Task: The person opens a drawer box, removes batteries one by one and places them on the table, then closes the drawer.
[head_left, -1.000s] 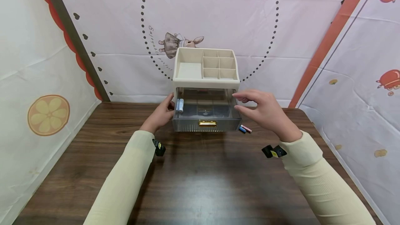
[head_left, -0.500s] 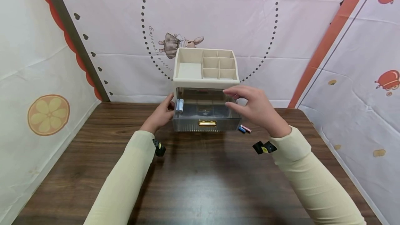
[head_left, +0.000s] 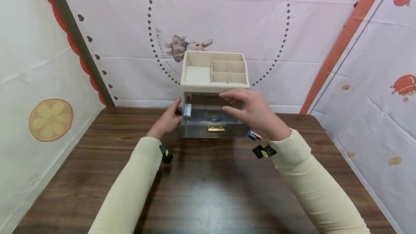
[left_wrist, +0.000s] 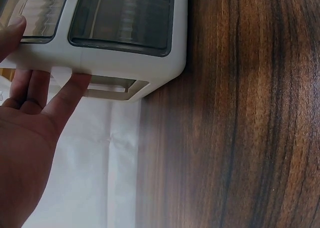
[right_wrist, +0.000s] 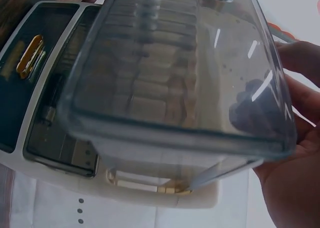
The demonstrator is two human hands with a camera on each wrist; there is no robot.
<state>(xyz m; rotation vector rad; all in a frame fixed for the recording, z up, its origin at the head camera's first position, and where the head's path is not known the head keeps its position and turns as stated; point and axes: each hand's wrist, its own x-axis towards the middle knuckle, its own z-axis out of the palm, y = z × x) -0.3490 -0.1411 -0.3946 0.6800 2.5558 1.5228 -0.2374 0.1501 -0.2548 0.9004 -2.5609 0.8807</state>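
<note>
A cream desk organizer stands at the back of the table, its clear top drawer with gold handle pulled out. Two pale blue batteries lie side by side at the drawer's left end. My left hand grips the organizer's left side; in the left wrist view, the thumb is on the front frame and fingers reach the side opening. Over the drawer's right part hovers my right hand, thumb and fingers apart, holding nothing visible. The right wrist view shows it beyond the drawer's clear wall.
Two small batteries, one blue and one reddish, lie on the wooden table just right of the drawer. Printed cloth hangs behind and at both sides. Lower drawers of the organizer are closed.
My right hand has moved left, from the drawer's right edge to over its interior, with thumb and fingers still parted. The left hand and the batteries have stayed in place.
</note>
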